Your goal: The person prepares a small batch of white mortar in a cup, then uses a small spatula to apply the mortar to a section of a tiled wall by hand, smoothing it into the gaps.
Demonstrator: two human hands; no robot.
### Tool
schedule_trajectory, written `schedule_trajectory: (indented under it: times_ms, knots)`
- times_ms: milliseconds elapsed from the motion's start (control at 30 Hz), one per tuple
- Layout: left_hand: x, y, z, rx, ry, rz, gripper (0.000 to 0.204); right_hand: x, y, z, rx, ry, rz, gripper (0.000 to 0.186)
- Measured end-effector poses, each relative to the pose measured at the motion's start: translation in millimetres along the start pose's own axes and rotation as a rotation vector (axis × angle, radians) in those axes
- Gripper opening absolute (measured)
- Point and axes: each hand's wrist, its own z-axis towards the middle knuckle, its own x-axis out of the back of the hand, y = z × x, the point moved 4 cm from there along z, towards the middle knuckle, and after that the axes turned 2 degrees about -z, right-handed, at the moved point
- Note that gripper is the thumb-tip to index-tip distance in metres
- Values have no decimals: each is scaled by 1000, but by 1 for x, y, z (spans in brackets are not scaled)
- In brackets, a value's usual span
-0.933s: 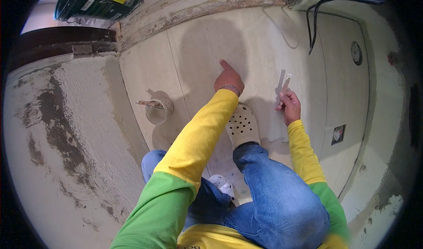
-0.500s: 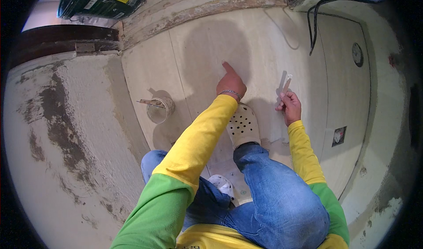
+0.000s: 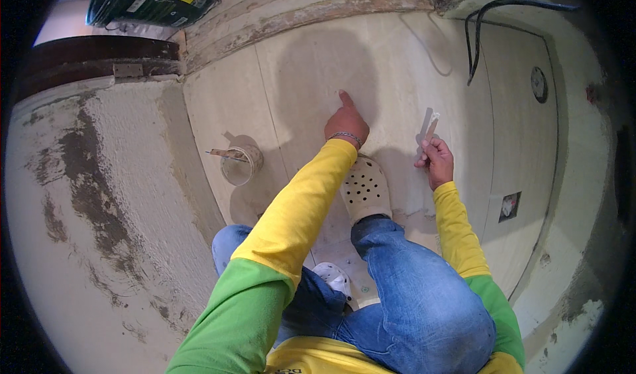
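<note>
My left hand [image 3: 347,123] reaches over the beige tile floor [image 3: 391,56], its index finger stretched forward and the other fingers folded under. The fingertip is at the tile surface, beside a small pale spot; whether it presses there I cannot tell. Nothing shows in that hand. To the right, my right hand [image 3: 437,162] is closed round a flat wooden stick [image 3: 430,130] that points up and away, with white paste on its tip. A small whitish tub [image 3: 238,170] stands on the floor at the left, with another thin stick lying across its rim.
My shoe [image 3: 366,190] rests on the tiles just behind my left hand. A dark green bucket [image 3: 149,4] is at the far left. Black cables [image 3: 472,43] hang at the far right, near a round drain [image 3: 538,84] and a square opening [image 3: 509,206]. A rough plastered wall [image 3: 132,175] rises left.
My left index fingertip has shifted slightly to the right and away from the pale spot. My right hand keeps its place with the stick.
</note>
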Motion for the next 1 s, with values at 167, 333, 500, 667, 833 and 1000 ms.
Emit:
schedule_trajectory:
  times_ms: [167,333,500,667,833,1000]
  knots:
    - [-4,-1,-1,-94,41,52,77,1,0,0,-11,-8,-12,13]
    - [3,-11,6,-107,70,134,68,2,3,2,-7,-1,-35,13]
    - [13,-25,8,-89,55,195,63,3,3,2,-12,4,-27,12]
    - [17,-40,6,-129,75,298,60,4,3,1,-9,9,-27,14]
    - [18,-49,5,-116,108,351,65,0,1,0,-2,-13,-13,15]
    - [15,-43,2,-105,130,236,71,0,-1,-2,4,-9,-17,14]
